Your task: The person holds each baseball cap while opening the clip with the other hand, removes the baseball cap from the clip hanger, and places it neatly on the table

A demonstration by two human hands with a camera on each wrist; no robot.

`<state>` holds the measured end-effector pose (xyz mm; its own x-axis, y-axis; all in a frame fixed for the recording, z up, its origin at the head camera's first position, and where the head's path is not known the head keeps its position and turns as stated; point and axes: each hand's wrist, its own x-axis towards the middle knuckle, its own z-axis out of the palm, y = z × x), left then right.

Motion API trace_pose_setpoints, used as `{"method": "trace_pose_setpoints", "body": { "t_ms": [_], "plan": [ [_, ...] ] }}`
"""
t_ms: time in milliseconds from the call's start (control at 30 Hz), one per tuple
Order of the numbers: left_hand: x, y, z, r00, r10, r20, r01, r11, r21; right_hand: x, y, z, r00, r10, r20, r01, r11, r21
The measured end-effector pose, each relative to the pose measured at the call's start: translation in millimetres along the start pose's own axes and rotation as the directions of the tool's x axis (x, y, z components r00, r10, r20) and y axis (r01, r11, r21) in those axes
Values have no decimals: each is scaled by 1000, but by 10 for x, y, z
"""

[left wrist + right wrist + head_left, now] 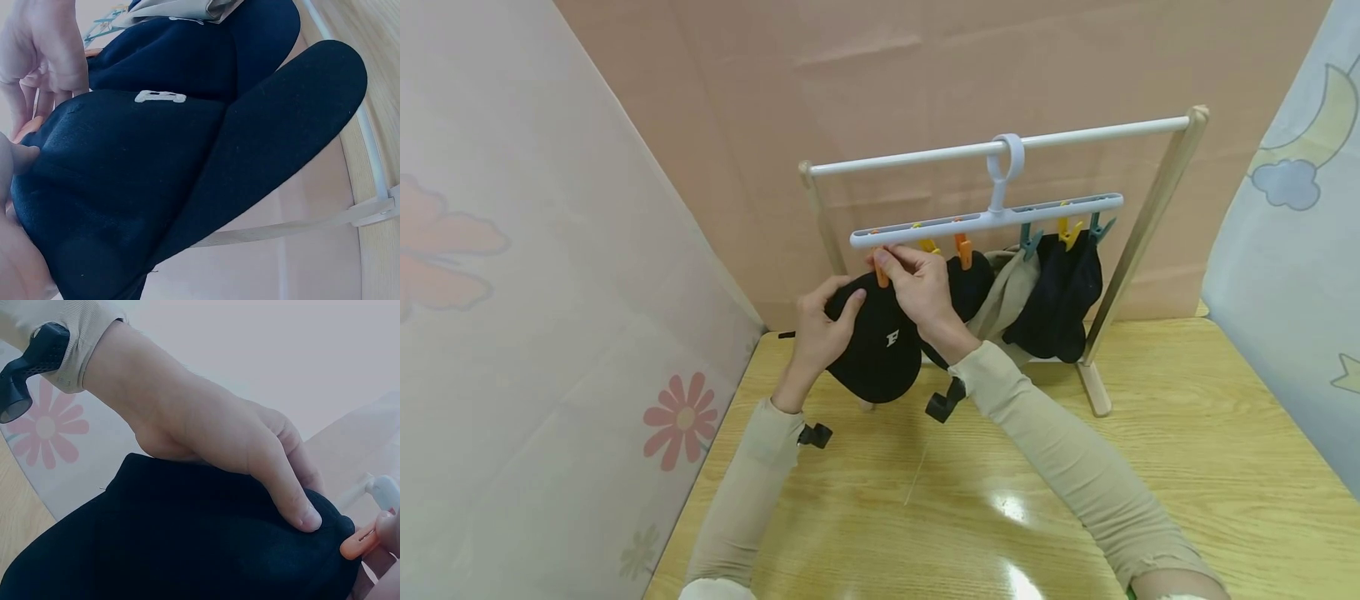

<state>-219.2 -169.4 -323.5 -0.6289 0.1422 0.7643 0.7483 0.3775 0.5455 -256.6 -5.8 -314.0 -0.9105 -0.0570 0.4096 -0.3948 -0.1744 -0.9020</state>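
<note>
Left grip [823, 329] holds a black cap [874, 354], right grip [925, 290] pinches an orange clip [359, 542], apparently mid-fastening. The next move likely needs a firm bite before release.

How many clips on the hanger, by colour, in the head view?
Orange clips: 2
Yellow clips: 2
Teal clips: 2
Total: 6

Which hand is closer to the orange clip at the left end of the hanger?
Right. The right hand has the orange clip in its grip; the left hand holds the black cap, below and left of the clip.
</note>
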Motion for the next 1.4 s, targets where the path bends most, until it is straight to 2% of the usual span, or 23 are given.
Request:
{"method": "trace_pose_setpoints", "body": {
  "t_ms": [167, 433, 600, 733, 967, 1033, 1400],
  "plan": [
    [-9, -29, -4, 1000, 5, 1, -5, 1000, -7, 5, 5, 10, 1000, 13, -1, -13, 1000, -6],
    [-78, -367, 30, 1000, -8, -1, 8, 1000, 17, 11, 9, 9, 1000, 10, 2, -10, 1000, -2],
    [-87, -418, 11, 1000, -8, 10, 8, 1000, 1, 10, 3, 8, 1000, 1, 3, -1, 1000, 3],
    [-89, -384, 25, 1000, -2, -1, 2, 1000, 4, 10, 5, 9, 1000, 2, 3, -2, 1000, 5],
    [-81, -88, 19, 1000, -9, -12, 9, 1000, 10, 5, 6, 2, 1000, 8, 2, -8, 1000, 8],
    [-85, -45, 10, 1000, -17, -10, 18, 1000, 9, 2, 4, 2, 1000, 10, 3, -10, 1000, 11],
    [-120, -34, -1, 999, -34, -8, 34, 999, 0, 4, 23, 12, 1000, 6, 0, -6, 1000, 12]
  ]
}}
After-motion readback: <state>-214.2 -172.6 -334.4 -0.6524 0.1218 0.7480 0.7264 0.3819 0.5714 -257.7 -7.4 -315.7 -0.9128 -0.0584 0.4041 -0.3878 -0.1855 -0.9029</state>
